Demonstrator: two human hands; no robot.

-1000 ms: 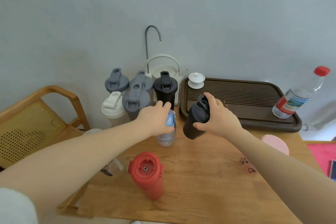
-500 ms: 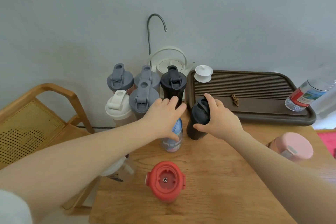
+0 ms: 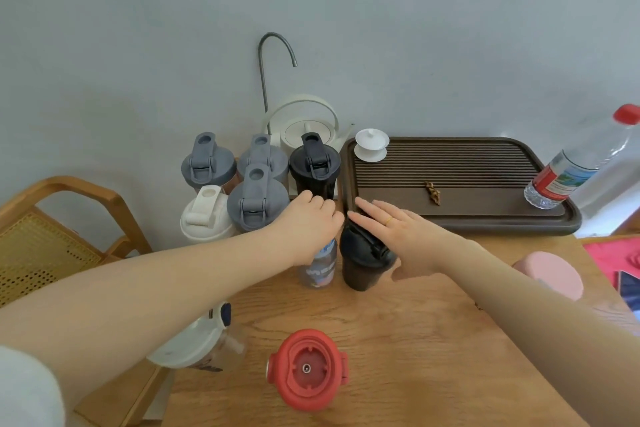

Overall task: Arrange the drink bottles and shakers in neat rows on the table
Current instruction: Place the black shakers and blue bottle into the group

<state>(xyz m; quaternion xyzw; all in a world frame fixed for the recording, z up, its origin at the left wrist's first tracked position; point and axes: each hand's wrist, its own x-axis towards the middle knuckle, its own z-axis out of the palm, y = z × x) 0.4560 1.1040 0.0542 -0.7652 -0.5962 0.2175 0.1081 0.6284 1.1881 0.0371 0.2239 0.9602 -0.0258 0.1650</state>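
Note:
My left hand [image 3: 310,224] is curled over the cap of a small blue-labelled bottle [image 3: 321,270] standing mid-table. Right beside it stands a black shaker [image 3: 360,269]; my right hand [image 3: 398,230] lies flat over its lid with the fingers stretched out, not gripping. Behind them, three grey-lidded shakers [image 3: 258,199], a white shaker [image 3: 204,215] and a second black shaker [image 3: 315,163] are clustered by the wall. A red bottle [image 3: 306,369] stands near me, a pink bottle [image 3: 550,274] at the right, and a white-lidded shaker [image 3: 194,347] sits partly under my left arm.
A dark tea tray [image 3: 450,220] at the back right holds a white lidded cup [image 3: 372,146] and a red-capped water bottle [image 3: 568,170]. A white kettle [image 3: 308,125] with a curved spout stands against the wall. A wooden chair [image 3: 52,218] is at the left.
My right hand has let go of the black shaker and flattened over its lid. My left hand's fingers have curled down over the small bottle's cap. The view has tilted further down.

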